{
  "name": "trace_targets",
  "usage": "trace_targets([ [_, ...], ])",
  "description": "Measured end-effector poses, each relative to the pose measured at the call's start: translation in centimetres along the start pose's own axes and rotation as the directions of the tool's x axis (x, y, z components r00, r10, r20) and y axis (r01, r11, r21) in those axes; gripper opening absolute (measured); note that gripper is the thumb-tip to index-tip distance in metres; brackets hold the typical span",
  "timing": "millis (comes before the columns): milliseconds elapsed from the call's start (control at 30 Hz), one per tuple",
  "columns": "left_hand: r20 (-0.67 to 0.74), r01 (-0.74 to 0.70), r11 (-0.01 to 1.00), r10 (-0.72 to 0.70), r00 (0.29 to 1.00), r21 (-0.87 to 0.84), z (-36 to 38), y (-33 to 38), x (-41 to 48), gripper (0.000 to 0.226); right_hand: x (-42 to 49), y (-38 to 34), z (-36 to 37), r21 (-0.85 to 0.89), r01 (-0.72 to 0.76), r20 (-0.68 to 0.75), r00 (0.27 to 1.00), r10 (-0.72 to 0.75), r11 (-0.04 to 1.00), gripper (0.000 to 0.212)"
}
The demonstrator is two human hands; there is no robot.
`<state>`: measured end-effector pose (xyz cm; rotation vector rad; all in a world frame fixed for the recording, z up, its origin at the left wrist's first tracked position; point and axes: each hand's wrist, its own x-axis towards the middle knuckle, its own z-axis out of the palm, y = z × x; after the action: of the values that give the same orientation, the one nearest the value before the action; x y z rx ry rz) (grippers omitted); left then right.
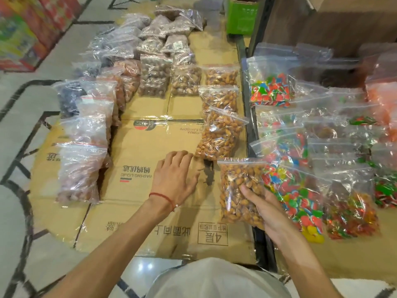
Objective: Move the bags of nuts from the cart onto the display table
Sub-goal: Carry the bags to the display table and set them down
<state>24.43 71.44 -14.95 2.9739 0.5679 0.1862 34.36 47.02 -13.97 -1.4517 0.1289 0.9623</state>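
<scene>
My right hand grips a clear zip bag of orange-brown nuts near the right edge of the cardboard-covered surface. My left hand is open, fingers spread, pressing flat on the cardboard just left of that bag, with its fingertips close to another bag of the same nuts. Two more such bags lie in a column beyond it. Bags of paler and reddish nuts stand along the left side and at the back.
To the right, past a dark metal edge, lie several zip bags of colourful candy. A green box stands at the back. Tiled floor runs along the left, with colourful stacked cartons at far left.
</scene>
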Motion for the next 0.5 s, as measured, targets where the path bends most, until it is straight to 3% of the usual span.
trace_targets([
  [167, 0.007, -0.075, 0.988, 0.074, 0.997, 0.135, 0.2, -0.2, -4.0, 0.052, 2.4, -0.8, 0.8, -0.118, 0.032, 0.075, 0.997, -0.024, 0.992, 0.052],
  [333, 0.006, -0.018, 0.986, 0.017, 1.000, 0.167, -0.6, 0.2, -6.4, 0.056, 5.8, -2.9, 1.7, -0.207, 0.122, 0.182, 0.980, -0.084, 0.971, 0.064],
  [500, 0.037, 0.038, 0.986, -0.045, 0.998, 0.160, -0.8, 1.3, -8.1, 0.053, 9.1, -3.7, 2.1, -0.269, 0.199, 0.204, 0.968, -0.147, 0.942, 0.049],
])
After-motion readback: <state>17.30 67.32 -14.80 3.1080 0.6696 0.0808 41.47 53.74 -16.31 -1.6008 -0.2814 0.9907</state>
